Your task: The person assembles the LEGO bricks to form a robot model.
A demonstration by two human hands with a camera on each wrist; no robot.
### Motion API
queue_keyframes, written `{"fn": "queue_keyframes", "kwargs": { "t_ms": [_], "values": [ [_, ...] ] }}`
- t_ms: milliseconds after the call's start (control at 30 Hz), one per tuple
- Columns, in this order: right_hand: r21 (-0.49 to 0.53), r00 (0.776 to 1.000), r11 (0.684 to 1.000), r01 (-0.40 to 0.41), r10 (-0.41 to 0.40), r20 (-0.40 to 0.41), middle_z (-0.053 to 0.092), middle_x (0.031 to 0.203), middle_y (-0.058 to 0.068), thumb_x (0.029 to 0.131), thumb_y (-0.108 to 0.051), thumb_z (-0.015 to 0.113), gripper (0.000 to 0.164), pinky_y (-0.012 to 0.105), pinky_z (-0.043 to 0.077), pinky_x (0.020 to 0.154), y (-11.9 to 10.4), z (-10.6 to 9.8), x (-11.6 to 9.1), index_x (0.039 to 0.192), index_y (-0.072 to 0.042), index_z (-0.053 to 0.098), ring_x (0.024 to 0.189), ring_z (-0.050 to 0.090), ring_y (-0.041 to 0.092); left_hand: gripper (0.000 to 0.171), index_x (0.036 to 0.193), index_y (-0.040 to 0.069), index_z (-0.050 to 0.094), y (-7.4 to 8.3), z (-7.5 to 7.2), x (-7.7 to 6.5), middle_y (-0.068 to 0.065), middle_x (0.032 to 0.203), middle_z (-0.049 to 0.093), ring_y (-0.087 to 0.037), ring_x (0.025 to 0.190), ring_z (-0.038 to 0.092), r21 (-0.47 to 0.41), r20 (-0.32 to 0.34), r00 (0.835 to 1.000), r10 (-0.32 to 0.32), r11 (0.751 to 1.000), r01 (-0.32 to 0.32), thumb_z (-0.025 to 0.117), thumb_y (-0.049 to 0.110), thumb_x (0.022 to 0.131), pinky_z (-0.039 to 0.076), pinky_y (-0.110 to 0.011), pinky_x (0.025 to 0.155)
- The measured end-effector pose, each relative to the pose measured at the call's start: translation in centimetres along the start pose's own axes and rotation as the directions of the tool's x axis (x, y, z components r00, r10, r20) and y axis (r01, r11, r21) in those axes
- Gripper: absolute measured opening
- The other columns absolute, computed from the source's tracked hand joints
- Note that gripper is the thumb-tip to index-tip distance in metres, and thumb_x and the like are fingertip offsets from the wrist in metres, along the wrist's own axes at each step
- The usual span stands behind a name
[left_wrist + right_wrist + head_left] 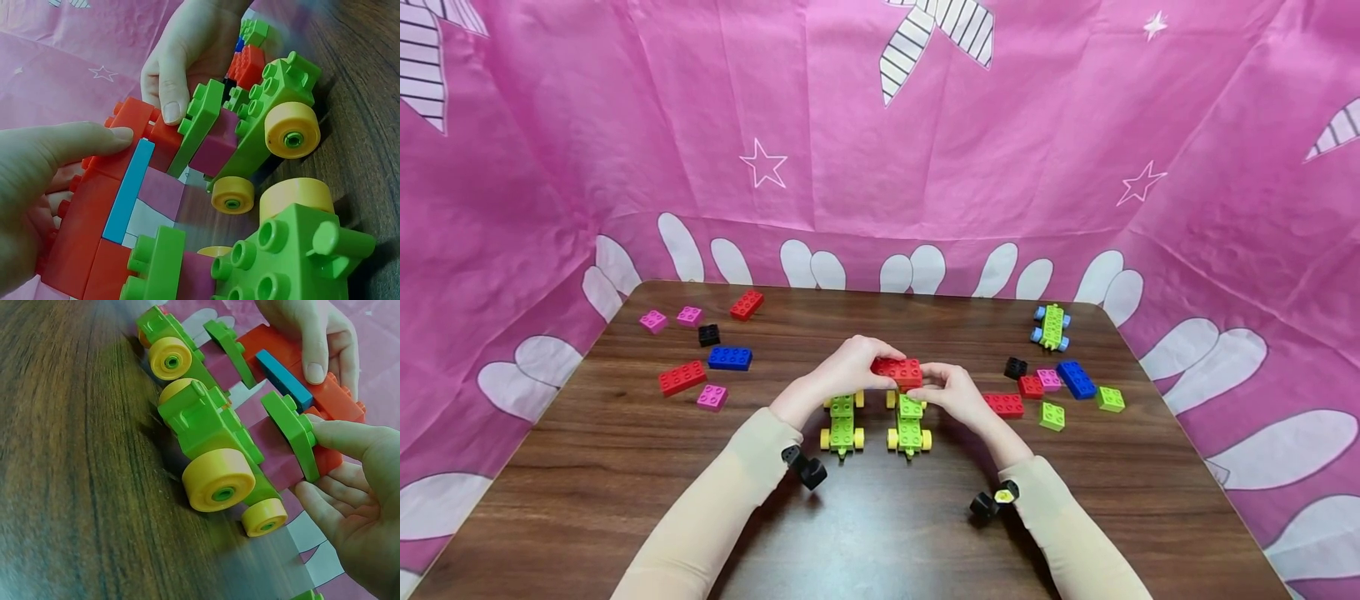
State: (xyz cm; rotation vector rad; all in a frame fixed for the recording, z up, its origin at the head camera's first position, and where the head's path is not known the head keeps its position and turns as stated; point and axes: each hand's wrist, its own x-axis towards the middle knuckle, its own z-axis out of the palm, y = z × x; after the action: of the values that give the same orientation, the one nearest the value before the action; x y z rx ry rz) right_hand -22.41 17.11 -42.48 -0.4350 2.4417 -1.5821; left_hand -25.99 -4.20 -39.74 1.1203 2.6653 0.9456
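Observation:
Two green wheeled bases stand side by side, the left base and the right base, both with yellow wheels. Each carries a pink brick topped by a green brick and red bricks. Red bricks span the two stacks, with a flat blue piece underneath. My left hand grips the spanning red bricks, its thumb along their side. On the right stack, my right hand pinches the red brick above the green one. My left hand hides the bridge's left end in the head view.
Several loose bricks lie at the left, among them a blue brick and a red brick. More lie at the right, including a blue brick. A green base with blue wheels stands at the back right.

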Motion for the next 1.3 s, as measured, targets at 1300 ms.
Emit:
{"fn": "queue_keyframes", "kwargs": {
  "t_ms": [1300],
  "values": [
    [0.016, 1.000, 1.000, 0.004, -0.005, 0.019, 0.069, 0.106, 0.018, 0.085, -0.013, 0.073, 0.041, 0.024, 0.056, 0.076, 3.2, -0.2, 1.1, 0.119, 0.004, 0.061, 0.089, 0.068, 0.018, 0.036, 0.116, 0.005, 0.069, 0.7, 0.6, 1.1, -0.008, 0.109, 0.071, -0.016, 0.092, 0.062, -0.044, -0.008, 1.000, 0.018, 0.999, -0.019, 0.075, 0.020, 0.084, 0.051, -0.023, 0.076]
  ]
}}
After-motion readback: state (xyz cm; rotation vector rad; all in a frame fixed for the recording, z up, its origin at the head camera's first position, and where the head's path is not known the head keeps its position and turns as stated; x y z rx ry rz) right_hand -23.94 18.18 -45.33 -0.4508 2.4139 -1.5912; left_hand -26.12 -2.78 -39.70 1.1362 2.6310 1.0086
